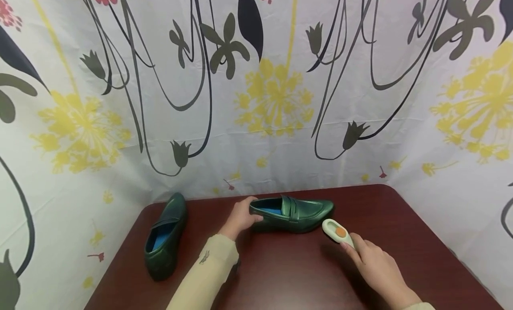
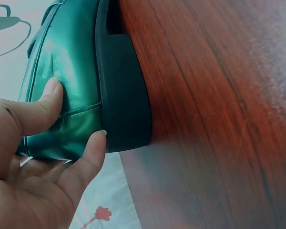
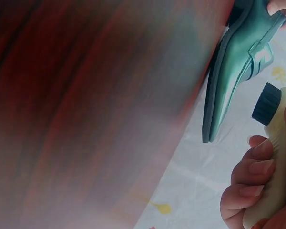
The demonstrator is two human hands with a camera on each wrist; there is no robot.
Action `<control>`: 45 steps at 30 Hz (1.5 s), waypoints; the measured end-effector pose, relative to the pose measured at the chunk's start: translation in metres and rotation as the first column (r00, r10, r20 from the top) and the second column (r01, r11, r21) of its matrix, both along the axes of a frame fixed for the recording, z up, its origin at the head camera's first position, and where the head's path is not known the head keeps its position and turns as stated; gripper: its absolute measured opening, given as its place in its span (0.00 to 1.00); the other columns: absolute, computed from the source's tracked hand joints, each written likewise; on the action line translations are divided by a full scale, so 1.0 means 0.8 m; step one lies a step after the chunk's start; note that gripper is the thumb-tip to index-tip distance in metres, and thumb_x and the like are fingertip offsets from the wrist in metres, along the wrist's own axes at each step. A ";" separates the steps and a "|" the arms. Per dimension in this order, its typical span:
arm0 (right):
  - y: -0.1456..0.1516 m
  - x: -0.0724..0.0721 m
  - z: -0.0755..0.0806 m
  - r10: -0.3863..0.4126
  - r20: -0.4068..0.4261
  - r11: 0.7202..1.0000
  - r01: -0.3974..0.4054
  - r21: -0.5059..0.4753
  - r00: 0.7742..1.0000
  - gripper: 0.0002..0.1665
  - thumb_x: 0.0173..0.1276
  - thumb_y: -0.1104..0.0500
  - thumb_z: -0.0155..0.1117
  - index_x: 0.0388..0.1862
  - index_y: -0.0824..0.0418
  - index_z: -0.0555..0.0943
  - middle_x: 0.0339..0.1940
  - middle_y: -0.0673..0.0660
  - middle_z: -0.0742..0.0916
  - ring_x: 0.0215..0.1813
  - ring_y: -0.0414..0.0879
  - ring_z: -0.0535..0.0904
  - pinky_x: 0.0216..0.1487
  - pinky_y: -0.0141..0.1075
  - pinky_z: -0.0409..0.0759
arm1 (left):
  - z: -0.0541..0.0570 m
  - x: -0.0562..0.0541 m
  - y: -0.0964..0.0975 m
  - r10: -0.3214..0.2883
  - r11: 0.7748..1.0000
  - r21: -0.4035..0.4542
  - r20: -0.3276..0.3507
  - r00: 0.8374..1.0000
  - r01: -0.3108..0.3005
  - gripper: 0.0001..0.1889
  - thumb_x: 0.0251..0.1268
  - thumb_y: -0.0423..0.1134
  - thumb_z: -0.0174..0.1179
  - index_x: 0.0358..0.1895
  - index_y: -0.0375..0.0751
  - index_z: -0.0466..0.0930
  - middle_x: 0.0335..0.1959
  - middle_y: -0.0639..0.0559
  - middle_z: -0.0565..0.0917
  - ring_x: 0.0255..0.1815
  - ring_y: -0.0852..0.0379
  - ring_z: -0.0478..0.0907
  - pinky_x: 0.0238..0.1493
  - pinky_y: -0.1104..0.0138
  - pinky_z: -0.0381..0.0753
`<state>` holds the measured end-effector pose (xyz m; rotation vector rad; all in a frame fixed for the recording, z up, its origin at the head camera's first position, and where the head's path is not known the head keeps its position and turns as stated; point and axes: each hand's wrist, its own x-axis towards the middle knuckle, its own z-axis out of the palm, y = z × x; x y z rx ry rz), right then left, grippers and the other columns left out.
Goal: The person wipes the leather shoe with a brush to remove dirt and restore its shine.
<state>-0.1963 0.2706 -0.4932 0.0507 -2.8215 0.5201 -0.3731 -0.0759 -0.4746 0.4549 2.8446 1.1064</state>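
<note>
My left hand [image 1: 241, 217] grips the heel of a green loafer [image 1: 304, 214] that lies sole down near the back of the table, toe pointing right. In the left wrist view the thumb presses the loafer's side [image 2: 76, 62] and the fingers wrap behind the heel, close to the dark sole. My right hand [image 1: 378, 267] holds a pale brush [image 1: 336, 232] with an orange button by its handle, near the loafer's toe. Dark bristles [image 3: 267, 104] show in the right wrist view, apart from the shoe. The other green loafer [image 1: 166, 236] stands at the left, toe away from me.
The dark red-brown table [image 1: 272, 274] has rounded back corners. A white curtain [image 1: 276, 158] with yellow, grey and red flowers hangs around its back and sides. The second loafer lies close to the table's left edge.
</note>
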 end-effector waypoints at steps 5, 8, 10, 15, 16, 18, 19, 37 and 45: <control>-0.003 0.001 0.003 0.007 -0.005 1.000 -0.007 -0.013 1.000 0.28 0.79 0.38 0.51 0.61 0.58 0.75 0.39 0.55 0.86 0.35 0.48 0.81 0.27 0.46 0.74 | 0.007 -0.008 0.005 0.028 1.000 -0.008 0.023 0.999 -0.028 0.33 0.61 0.42 0.73 0.69 0.41 0.73 0.67 0.39 0.77 0.67 0.39 0.74 0.64 0.46 0.76; -0.005 0.001 0.005 0.005 0.014 1.000 -0.005 -0.019 1.000 0.29 0.78 0.37 0.52 0.62 0.58 0.75 0.41 0.56 0.87 0.37 0.49 0.82 0.28 0.47 0.74 | 0.007 -0.013 0.009 0.041 0.999 -0.003 0.034 0.999 -0.041 0.33 0.61 0.42 0.73 0.69 0.41 0.72 0.68 0.39 0.76 0.68 0.39 0.73 0.65 0.46 0.75; -0.006 0.000 0.006 0.005 0.031 1.000 -0.005 -0.023 1.000 0.29 0.78 0.37 0.51 0.62 0.58 0.75 0.42 0.56 0.87 0.37 0.50 0.82 0.28 0.47 0.75 | 0.007 -0.016 0.011 0.046 0.999 0.002 0.043 0.998 -0.047 0.34 0.61 0.42 0.72 0.70 0.40 0.72 0.69 0.38 0.76 0.69 0.38 0.73 0.66 0.46 0.75; -0.011 -0.003 0.005 0.007 0.030 1.000 -0.006 -0.020 1.000 0.30 0.78 0.37 0.52 0.62 0.58 0.75 0.43 0.56 0.87 0.39 0.51 0.83 0.29 0.49 0.76 | 0.006 -0.026 0.014 0.067 0.998 -0.003 0.045 0.997 -0.067 0.34 0.61 0.41 0.73 0.71 0.40 0.71 0.71 0.38 0.73 0.71 0.38 0.70 0.67 0.46 0.74; -0.012 -0.003 0.004 0.007 0.026 1.000 -0.007 -0.019 1.000 0.30 0.78 0.37 0.52 0.62 0.57 0.75 0.42 0.56 0.87 0.39 0.50 0.83 0.29 0.48 0.76 | 0.006 -0.028 0.014 0.073 0.997 -0.006 0.042 0.996 -0.073 0.34 0.61 0.41 0.73 0.70 0.41 0.71 0.71 0.38 0.73 0.72 0.38 0.70 0.68 0.46 0.73; -0.014 -0.003 0.004 0.005 0.024 1.000 -0.005 -0.019 1.000 0.29 0.78 0.37 0.52 0.62 0.57 0.76 0.42 0.55 0.87 0.38 0.50 0.83 0.29 0.48 0.76 | 0.005 -0.029 0.014 0.082 0.997 -0.003 0.043 0.996 -0.082 0.34 0.61 0.41 0.73 0.71 0.41 0.71 0.71 0.38 0.73 0.72 0.38 0.69 0.68 0.46 0.73; -0.015 -0.004 0.004 0.008 0.026 1.000 -0.008 -0.019 1.000 0.30 0.78 0.36 0.52 0.62 0.57 0.75 0.42 0.55 0.87 0.38 0.49 0.83 0.28 0.47 0.76 | 0.005 -0.030 0.013 0.085 0.996 0.001 0.045 0.995 -0.085 0.35 0.61 0.41 0.73 0.71 0.41 0.71 0.72 0.38 0.73 0.72 0.38 0.69 0.69 0.46 0.72; -0.022 0.004 0.004 0.014 0.116 0.997 -0.004 -0.082 0.993 0.35 0.76 0.30 0.47 0.62 0.56 0.76 0.42 0.54 0.86 0.37 0.46 0.79 0.30 0.45 0.74 | -0.001 0.017 -0.027 0.044 0.999 -0.010 -0.049 0.998 -0.045 0.39 0.67 0.49 0.67 0.78 0.47 0.60 0.77 0.43 0.67 0.77 0.41 0.64 0.73 0.44 0.66; -0.031 0.009 0.000 0.032 0.055 0.998 -0.028 -0.062 0.998 0.31 0.77 0.34 0.51 0.61 0.56 0.77 0.40 0.52 0.86 0.37 0.44 0.79 0.29 0.43 0.73 | -0.012 0.066 -0.075 0.098 0.990 -0.088 -0.118 0.988 -0.109 0.36 0.67 0.50 0.67 0.75 0.46 0.65 0.74 0.42 0.70 0.75 0.41 0.66 0.73 0.45 0.67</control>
